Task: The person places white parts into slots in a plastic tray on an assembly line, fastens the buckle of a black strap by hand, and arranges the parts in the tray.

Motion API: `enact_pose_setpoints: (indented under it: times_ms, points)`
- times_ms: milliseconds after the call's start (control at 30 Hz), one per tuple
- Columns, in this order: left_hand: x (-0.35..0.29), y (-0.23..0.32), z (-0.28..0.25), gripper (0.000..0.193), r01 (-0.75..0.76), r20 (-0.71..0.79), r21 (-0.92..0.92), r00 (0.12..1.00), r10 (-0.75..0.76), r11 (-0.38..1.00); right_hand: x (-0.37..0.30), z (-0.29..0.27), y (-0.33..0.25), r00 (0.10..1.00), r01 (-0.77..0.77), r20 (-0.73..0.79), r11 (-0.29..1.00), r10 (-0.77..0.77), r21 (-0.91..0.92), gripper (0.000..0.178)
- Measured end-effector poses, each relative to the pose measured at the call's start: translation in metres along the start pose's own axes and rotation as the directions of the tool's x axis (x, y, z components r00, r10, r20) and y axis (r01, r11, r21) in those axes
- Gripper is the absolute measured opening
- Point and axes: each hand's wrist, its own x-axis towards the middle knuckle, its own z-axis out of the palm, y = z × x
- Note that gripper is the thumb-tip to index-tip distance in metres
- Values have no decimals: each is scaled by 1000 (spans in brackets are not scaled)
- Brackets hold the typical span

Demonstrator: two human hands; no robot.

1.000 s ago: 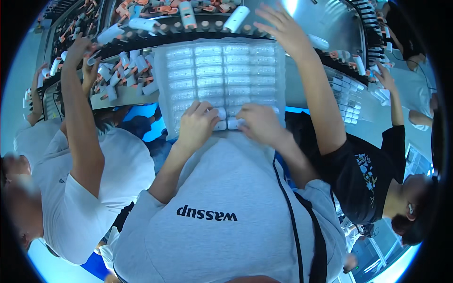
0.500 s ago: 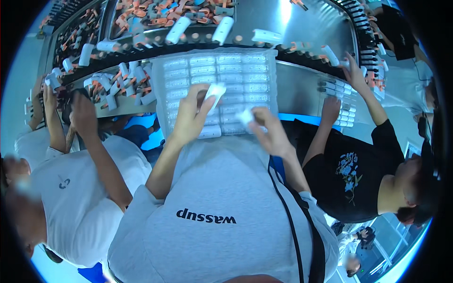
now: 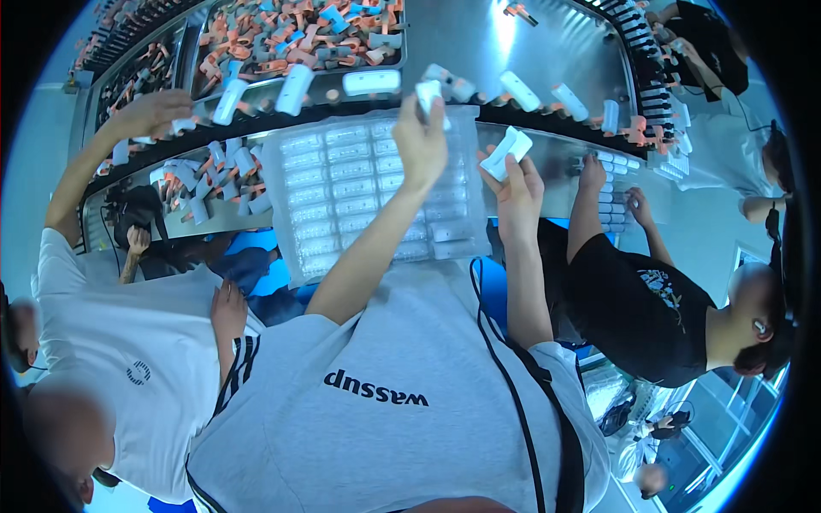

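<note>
Grey shirt (image 3: 385,410) fills the near part of my view, and both my forearms rise out of it. Just past it lies the clear plastic tray (image 3: 299,248), its rows of pockets holding white pieces, with my left arm crossing over it. My right hand (image 3: 517,184) is raised beside the tray's right edge, fingers closed around a white piece (image 3: 506,152) that sticks up above my fingertips. My left hand (image 3: 422,137) reaches farther, over the tray's far edge, its fingers pinched on another small white part (image 3: 428,92) that pokes out above them. Beyond both hands runs the metal conveyor (image 3: 479,51) carrying more white pieces, and behind it a bin of orange and blue parts (image 3: 291,34).
</note>
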Motion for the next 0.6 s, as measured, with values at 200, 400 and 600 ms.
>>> enact_pose_setpoints:
  times_ms: [200, 400, 600]
  points:
    - [53, 19, -17, 32, -299, 205, 689, 954, 218, 661, -6, -19, 32, 999, -48, 13, 998, 48, -28, 32]
    - [67, -5, -42, 37, -283, 220, 905, 951, 219, 318, -6, -42, 48, 990, -102, 91, 994, 106, -44, 35]
    - [72, -21, -105, 63, -498, 317, 825, 798, 512, 266, 9, -61, 38, 997, 66, 37, 995, -63, -73, 36]
